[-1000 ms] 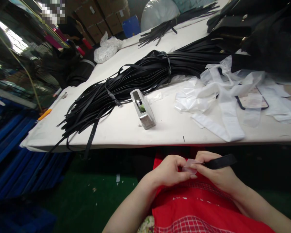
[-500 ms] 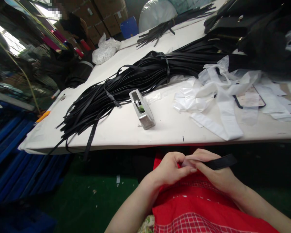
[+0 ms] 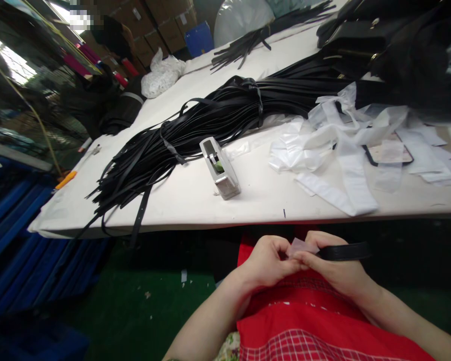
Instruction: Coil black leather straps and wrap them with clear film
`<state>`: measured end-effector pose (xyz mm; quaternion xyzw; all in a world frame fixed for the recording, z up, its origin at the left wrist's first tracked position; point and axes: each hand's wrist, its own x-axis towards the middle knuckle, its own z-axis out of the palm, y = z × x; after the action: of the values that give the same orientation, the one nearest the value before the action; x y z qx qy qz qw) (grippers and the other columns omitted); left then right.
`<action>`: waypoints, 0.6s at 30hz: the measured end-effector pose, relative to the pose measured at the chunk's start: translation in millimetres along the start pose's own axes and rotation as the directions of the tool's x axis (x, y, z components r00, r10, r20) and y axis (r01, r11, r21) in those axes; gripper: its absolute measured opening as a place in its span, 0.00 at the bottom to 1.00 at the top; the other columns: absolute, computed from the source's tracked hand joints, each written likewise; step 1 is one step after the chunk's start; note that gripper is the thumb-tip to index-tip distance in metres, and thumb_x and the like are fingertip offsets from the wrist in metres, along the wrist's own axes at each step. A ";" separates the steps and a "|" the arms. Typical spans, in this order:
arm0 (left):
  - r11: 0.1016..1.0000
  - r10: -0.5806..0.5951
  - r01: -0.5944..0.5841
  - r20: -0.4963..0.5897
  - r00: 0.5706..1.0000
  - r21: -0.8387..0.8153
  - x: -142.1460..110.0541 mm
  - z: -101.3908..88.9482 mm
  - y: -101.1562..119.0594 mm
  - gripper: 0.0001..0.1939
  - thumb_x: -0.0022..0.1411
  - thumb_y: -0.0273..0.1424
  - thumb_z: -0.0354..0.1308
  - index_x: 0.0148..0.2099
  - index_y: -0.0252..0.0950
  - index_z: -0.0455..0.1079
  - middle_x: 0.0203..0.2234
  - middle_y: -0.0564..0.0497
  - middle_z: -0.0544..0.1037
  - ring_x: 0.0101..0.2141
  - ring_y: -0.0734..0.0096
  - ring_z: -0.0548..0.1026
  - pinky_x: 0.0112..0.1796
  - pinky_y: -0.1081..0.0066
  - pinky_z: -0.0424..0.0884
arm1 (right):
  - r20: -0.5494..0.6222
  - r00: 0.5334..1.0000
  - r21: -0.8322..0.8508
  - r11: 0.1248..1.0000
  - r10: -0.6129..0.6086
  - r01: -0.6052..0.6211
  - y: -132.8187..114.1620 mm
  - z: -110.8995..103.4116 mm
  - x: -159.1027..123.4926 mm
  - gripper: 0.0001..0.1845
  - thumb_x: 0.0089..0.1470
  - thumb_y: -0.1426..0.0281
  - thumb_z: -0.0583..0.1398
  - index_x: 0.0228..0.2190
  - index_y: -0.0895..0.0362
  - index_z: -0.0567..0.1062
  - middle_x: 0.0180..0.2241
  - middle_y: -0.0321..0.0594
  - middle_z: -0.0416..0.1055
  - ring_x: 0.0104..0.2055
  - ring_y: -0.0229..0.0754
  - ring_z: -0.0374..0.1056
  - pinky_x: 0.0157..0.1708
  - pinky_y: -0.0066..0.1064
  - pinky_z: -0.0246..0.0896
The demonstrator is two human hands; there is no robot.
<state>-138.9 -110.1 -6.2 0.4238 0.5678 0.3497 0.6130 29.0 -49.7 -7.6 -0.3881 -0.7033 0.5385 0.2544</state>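
Both my hands work together over my lap, below the table's front edge. My right hand (image 3: 332,265) is closed on the end of a black strap (image 3: 344,251) that sticks out to the right. My left hand (image 3: 268,260) pinches a small clear plastic piece (image 3: 300,246) at the strap's tip, fingers curled. On the white table (image 3: 195,195) above lies a large bundle of black straps (image 3: 195,130), and a silver tape dispenser (image 3: 220,168) stands near the front.
White and clear plastic strips (image 3: 342,150) are heaped at the table's right, with black bags (image 3: 398,45) behind. More straps (image 3: 255,37) and a white bag (image 3: 161,75) lie farther back. Blue bins (image 3: 18,225) stand at left. Another person (image 3: 113,35) is far back.
My fingers have shifted a little on the strap's tip; the clear plastic piece now shows again between the two hands. The table's things have not moved.
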 end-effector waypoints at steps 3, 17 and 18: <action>0.999 0.030 -0.030 -0.012 0.999 0.020 0.6 -1.1 1.4 0.24 0.49 0.46 0.68 0.21 0.31 0.66 0.19 0.55 0.66 0.22 0.80 0.60 0.23 0.75 0.55 | 0.029 0.999 0.037 0.999 0.014 -0.015 -0.7 -3.0 0.2 0.18 0.53 0.63 0.65 0.18 0.56 0.68 0.21 0.33 0.64 0.24 0.37 0.59 0.23 0.29 0.54; 0.966 0.157 -0.148 -0.024 0.987 0.212 1.6 -9.3 18.4 0.15 0.51 0.41 0.69 0.33 0.32 0.77 0.28 0.50 0.77 0.29 0.73 0.71 0.33 0.74 0.66 | 0.058 0.995 0.027 0.997 -0.077 0.075 -4.4 -16.1 1.2 0.15 0.61 0.64 0.60 0.24 0.55 0.73 0.27 0.38 0.69 0.30 0.41 0.65 0.31 0.33 0.61; 0.955 0.195 -0.187 -0.014 0.981 0.229 1.1 -9.4 20.6 0.13 0.55 0.39 0.67 0.34 0.33 0.78 0.29 0.49 0.78 0.31 0.71 0.73 0.35 0.73 0.67 | 0.048 0.996 0.021 0.997 -0.073 0.072 -3.5 -15.1 1.1 0.15 0.61 0.63 0.61 0.23 0.55 0.72 0.27 0.38 0.68 0.29 0.41 0.64 0.30 0.33 0.60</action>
<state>-147.0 -99.8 12.2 0.5372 0.5715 0.3479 0.5135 39.1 -40.8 0.0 -0.3468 -0.7178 0.5448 0.2602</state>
